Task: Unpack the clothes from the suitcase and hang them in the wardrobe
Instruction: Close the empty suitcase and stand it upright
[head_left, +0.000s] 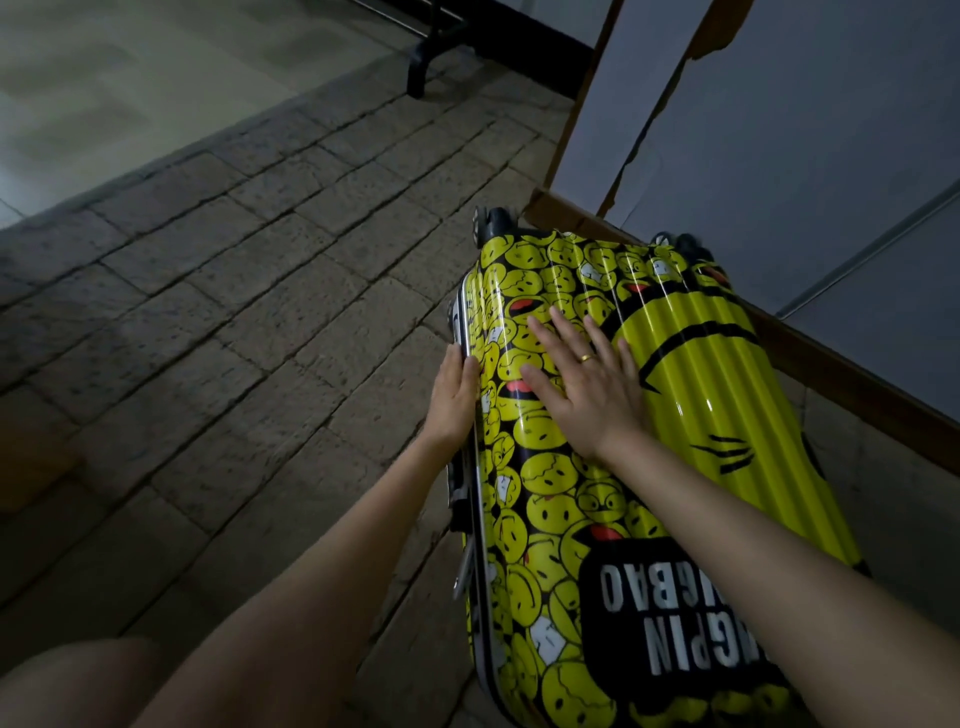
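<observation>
On the floor, my right hand (582, 384) lay flat atop the closed suitcase (675, 415), left hand (454, 395) flat against its side; careless opening risked spilling clothes.

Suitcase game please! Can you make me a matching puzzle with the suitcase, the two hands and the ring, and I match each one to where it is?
Things:
1. suitcase
2. left hand
3. right hand
4. ring

Places:
A. flat on the smiley-face shell
B. lying on the stone floor
C. on a finger
D. against the suitcase's side edge

Pairs: 1-B, 2-D, 3-A, 4-C
</observation>
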